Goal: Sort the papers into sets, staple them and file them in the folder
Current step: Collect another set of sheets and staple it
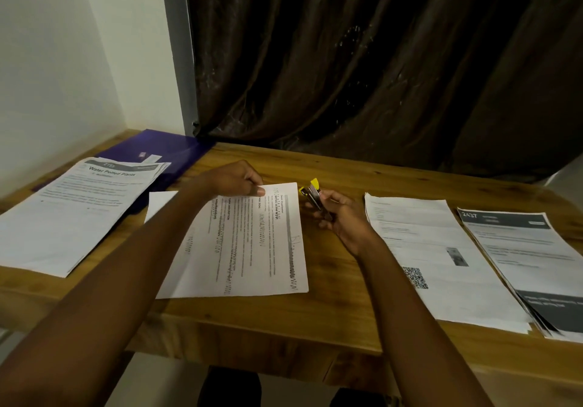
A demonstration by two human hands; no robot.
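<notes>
I'm looking down on the wooden table [331,280], and the middle set of papers [239,242] lies dead centre, turned sideways so its print runs toward me. My left hand [236,181] is on its far edge at about 12 o'clock of the sheet, thumb on top and fingers curled under, pinching that edge. Off at 3 o'clock of that hand, just beside the sheet's far right corner, my right hand [334,214] has its fingers wrapped round the stapler [314,196], a small one with a yellow tip pointing away from me and toward the paper; it is close to the corner but apart from it.

Over at 9 o'clock, the purple folder [176,151] lies flat and closed in the table's far left corner. I can't tell what is inside it. A stack headed "Water Potted Plants" [75,214] sits on top of it, covering its near half and spilling onto the table.

Out at 3 o'clock, two more stacks lie side by side: a stack with a QR code [441,258], and beyond it a stack with a dark header [530,264], fanned at its near edge and overhanging the table's front.

A dark curtain [378,59] hangs at 12 o'clock behind the table.
</notes>
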